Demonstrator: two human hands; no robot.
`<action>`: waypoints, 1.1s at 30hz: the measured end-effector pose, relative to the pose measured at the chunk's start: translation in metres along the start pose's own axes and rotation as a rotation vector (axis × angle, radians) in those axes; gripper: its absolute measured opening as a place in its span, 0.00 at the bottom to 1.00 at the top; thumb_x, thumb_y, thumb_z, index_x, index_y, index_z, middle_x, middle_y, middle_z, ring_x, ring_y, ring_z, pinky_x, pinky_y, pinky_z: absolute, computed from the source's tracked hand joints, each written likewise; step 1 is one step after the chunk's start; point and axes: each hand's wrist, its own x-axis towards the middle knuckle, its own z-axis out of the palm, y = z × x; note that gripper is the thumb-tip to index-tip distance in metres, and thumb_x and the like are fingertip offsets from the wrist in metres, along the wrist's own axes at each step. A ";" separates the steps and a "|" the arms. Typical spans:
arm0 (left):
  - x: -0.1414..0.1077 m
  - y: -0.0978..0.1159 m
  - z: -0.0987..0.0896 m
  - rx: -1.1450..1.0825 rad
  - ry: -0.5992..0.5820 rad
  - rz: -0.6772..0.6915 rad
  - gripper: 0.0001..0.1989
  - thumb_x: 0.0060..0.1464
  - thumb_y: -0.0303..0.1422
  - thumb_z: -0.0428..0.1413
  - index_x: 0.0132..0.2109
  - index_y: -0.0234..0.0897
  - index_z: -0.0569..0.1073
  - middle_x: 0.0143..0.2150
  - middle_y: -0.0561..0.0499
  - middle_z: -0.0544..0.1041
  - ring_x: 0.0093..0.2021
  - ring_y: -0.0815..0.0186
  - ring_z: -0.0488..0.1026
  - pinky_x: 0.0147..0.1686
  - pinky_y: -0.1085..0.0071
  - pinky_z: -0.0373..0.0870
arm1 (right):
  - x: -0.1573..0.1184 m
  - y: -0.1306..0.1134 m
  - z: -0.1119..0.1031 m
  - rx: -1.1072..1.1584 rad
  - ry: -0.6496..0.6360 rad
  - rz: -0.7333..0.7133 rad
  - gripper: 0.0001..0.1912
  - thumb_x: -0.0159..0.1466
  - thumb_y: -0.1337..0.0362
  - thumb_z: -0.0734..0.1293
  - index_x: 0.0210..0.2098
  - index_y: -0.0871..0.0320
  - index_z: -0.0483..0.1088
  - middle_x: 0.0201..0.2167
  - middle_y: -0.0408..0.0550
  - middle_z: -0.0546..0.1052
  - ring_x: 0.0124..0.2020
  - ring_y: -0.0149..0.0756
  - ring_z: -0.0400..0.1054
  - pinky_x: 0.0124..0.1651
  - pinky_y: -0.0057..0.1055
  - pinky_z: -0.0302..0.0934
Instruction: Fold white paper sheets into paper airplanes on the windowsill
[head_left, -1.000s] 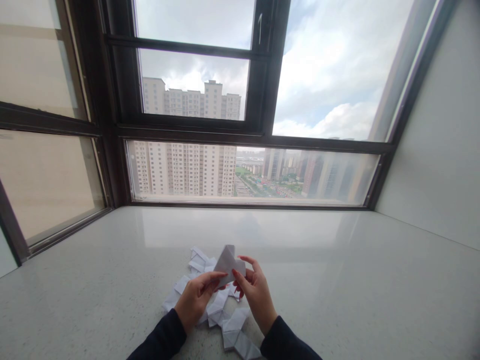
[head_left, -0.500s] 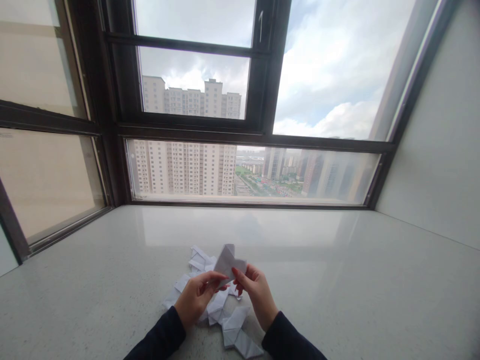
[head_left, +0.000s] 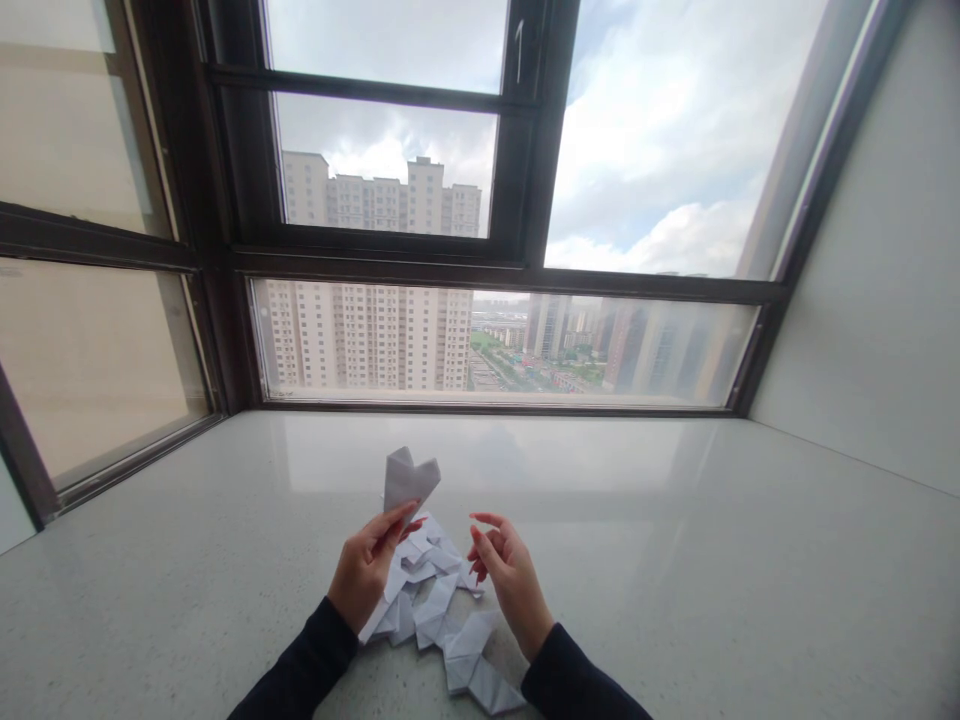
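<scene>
Pinched between the thumb and fingers of my left hand (head_left: 369,565) is a folded white paper heart (head_left: 409,478), its two lobes pointing up and away from me. My right hand (head_left: 506,570) is apart from it, off to the right, fingers curved and spread with nothing between them. Below and between the hands lies a loose pile of folded white paper pieces (head_left: 436,606). My left hand covers part of that pile. Two of the folded pieces (head_left: 480,660) lie at its near end, beside my right wrist.
The pile rests on a glossy speckled white windowsill (head_left: 660,560). Dark window frames (head_left: 487,275) rise along its far edge and left side. A pale wall (head_left: 870,300) stands at the right. Tall buildings (head_left: 375,335) show through the glass.
My right hand has let go of the paper heart. My left hand has moved left and upward with the heart, uncovering more of the pile.
</scene>
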 end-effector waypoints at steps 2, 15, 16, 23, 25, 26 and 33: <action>0.005 0.002 -0.009 0.020 0.136 0.034 0.20 0.46 0.40 0.52 0.46 0.34 0.69 0.50 0.44 0.70 0.43 0.59 0.71 0.48 0.63 0.64 | 0.000 0.002 -0.001 -0.039 0.008 -0.004 0.22 0.50 0.49 0.64 0.36 0.60 0.63 0.15 0.37 0.65 0.15 0.27 0.58 0.16 0.23 0.55; 0.014 -0.002 -0.024 0.110 0.287 0.064 0.20 0.46 0.40 0.51 0.44 0.32 0.70 0.49 0.43 0.70 0.41 0.60 0.72 0.46 0.63 0.66 | -0.004 0.000 -0.003 -0.381 -0.082 -0.076 0.17 0.55 0.51 0.59 0.30 0.59 0.69 0.20 0.44 0.70 0.21 0.32 0.62 0.22 0.26 0.54; 0.014 -0.002 -0.024 0.133 0.280 0.066 0.19 0.47 0.40 0.50 0.43 0.32 0.70 0.48 0.43 0.71 0.41 0.60 0.72 0.46 0.64 0.66 | -0.005 -0.002 -0.002 -0.403 -0.088 -0.085 0.17 0.55 0.52 0.59 0.30 0.59 0.69 0.20 0.44 0.70 0.21 0.32 0.62 0.23 0.26 0.54; 0.012 -0.002 -0.022 0.348 0.155 -0.006 0.18 0.48 0.36 0.45 0.43 0.32 0.70 0.43 0.44 0.72 0.38 0.62 0.73 0.43 0.65 0.67 | -0.007 -0.002 -0.003 -0.519 -0.143 -0.158 0.15 0.56 0.54 0.59 0.28 0.58 0.70 0.25 0.45 0.72 0.27 0.34 0.64 0.29 0.27 0.55; 0.011 -0.003 -0.020 0.435 0.105 -0.024 0.19 0.48 0.35 0.45 0.46 0.32 0.68 0.45 0.43 0.70 0.40 0.61 0.72 0.45 0.64 0.65 | -0.007 -0.002 -0.004 -0.538 -0.159 -0.177 0.14 0.56 0.54 0.59 0.27 0.57 0.70 0.26 0.46 0.72 0.29 0.34 0.64 0.30 0.27 0.55; 0.010 -0.005 -0.019 0.471 0.074 -0.026 0.20 0.48 0.35 0.46 0.48 0.31 0.66 0.47 0.41 0.68 0.41 0.60 0.71 0.45 0.63 0.65 | -0.007 -0.003 -0.004 -0.553 -0.171 -0.186 0.14 0.57 0.55 0.59 0.27 0.57 0.70 0.27 0.46 0.72 0.30 0.35 0.63 0.30 0.28 0.56; 0.001 -0.034 -0.017 0.744 -0.172 0.073 0.41 0.35 0.31 0.56 0.58 0.37 0.50 0.57 0.40 0.58 0.55 0.52 0.56 0.52 0.55 0.52 | -0.015 -0.017 0.000 -0.817 -0.398 -0.291 0.12 0.59 0.56 0.58 0.34 0.52 0.72 0.38 0.48 0.71 0.42 0.39 0.60 0.45 0.35 0.51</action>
